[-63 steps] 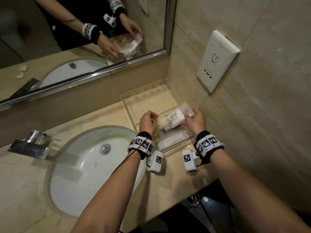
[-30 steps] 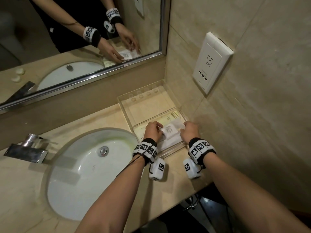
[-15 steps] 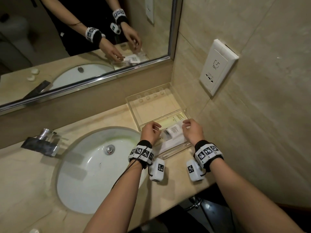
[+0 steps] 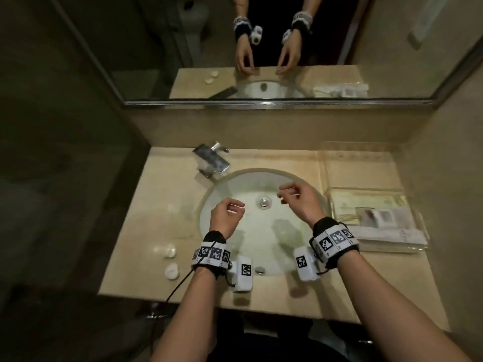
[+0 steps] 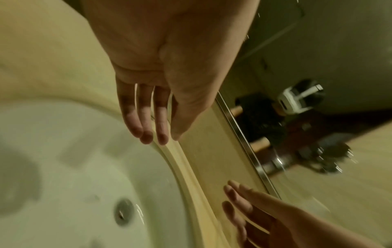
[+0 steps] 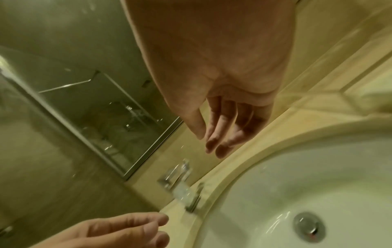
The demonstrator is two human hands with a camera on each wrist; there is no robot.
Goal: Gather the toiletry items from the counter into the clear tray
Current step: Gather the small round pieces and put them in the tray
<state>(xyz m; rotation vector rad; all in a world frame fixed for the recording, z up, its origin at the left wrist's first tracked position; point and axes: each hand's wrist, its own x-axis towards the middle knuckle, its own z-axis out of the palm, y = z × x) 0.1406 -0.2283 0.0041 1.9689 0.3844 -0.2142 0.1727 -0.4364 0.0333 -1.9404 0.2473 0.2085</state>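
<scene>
The clear tray (image 4: 358, 170) sits on the counter's right side against the wall. Several white toiletry packets (image 4: 376, 218) lie stacked in its near half. Two small round white items (image 4: 169, 250) (image 4: 171, 270) rest on the counter left of the sink. My left hand (image 4: 239, 207) and right hand (image 4: 283, 195) hover over the basin, fingers loosely curled, holding nothing. The left wrist view shows my left hand (image 5: 157, 135) relaxed and empty. My right hand (image 6: 212, 144) is just as empty in the right wrist view.
The white oval sink (image 4: 261, 231) fills the counter's middle, with a chrome faucet (image 4: 211, 160) behind its left rim. A mirror (image 4: 261, 48) runs along the back wall. Dark walls close the left side; a tiled wall closes the right.
Both hands have let go of the packets and pulled left from the tray to above the sink. The head view has swung left and now centres on the basin.
</scene>
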